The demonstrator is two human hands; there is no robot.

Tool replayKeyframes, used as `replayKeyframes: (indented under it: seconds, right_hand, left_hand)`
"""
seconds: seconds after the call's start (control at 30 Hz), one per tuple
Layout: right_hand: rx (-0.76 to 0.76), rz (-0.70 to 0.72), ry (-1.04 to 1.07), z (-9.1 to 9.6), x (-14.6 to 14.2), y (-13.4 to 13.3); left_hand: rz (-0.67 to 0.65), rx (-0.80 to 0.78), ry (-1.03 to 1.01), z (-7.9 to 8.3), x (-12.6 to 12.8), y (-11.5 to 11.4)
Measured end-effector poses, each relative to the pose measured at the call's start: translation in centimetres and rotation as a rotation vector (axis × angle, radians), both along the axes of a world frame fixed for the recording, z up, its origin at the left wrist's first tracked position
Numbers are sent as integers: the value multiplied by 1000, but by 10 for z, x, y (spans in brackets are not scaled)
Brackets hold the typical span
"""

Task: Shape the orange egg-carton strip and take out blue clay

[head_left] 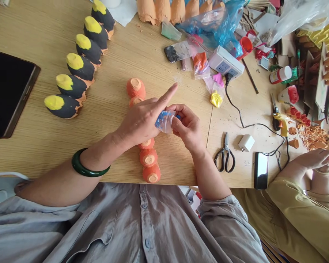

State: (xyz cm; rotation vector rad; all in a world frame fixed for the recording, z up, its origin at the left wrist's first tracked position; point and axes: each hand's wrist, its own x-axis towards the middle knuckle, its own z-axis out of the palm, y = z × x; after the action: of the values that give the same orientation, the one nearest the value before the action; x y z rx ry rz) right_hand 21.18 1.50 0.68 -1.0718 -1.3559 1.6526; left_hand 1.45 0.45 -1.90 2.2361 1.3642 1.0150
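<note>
A small clear plastic bag (165, 121) with a blue, clay-like lump inside is between my hands, above the table. My left hand (141, 120) is closed at the bag's left end, its index finger stretched out past it; the other fingertips are hidden. With thumb and fingers, my right hand (188, 128) pinches the bag's right end, where a bit of blue shows. Under my left hand runs a row of orange-red rounded pieces (148, 157) with pale flat tops, partly covered by the hand.
Black pieces with yellow tips (84, 67) stand in a row at left, beside a tablet (9, 93). To the right lie scissors (225, 153), a white plug (246, 143), a phone (261, 170) and a corded power strip (226, 64). A co-worker's hand (314, 157) is at far right.
</note>
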Motion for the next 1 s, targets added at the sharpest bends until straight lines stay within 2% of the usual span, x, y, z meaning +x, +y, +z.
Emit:
replayKeyframes:
  seconds: [0.07, 0.27, 0.47, 0.53, 0.6, 0.73, 0.9, 1.0]
  right_hand:
    - [4, 15, -4, 0, 1, 1]
    - [26, -7, -17, -1, -1, 5]
    - [-49, -23, -28, -3, -1, 2]
    - [-56, -21, -6, -4, 0, 2]
    - [-47, -51, 25, -3, 0, 3]
    - [47, -179, -36, 4, -1, 1]
    - [229, -176, -173, 14, -2, -8]
    - [329, -183, -173, 10, -2, -12]
  left_hand:
    - [-2, 6, 12, 1, -1, 0]
    - [6, -134, 5, 14, 4, -3]
    - [11, -152, -20, 14, 7, -5]
    - [24, -119, -2, 12, 6, -4]
    - [31, -15, 12, 9, 5, -3]
    - [87, 138, 88, 4, 1, 1]
    - [133, 155, 138, 8, 0, 0]
    - [159, 59, 135, 19, 2, -4]
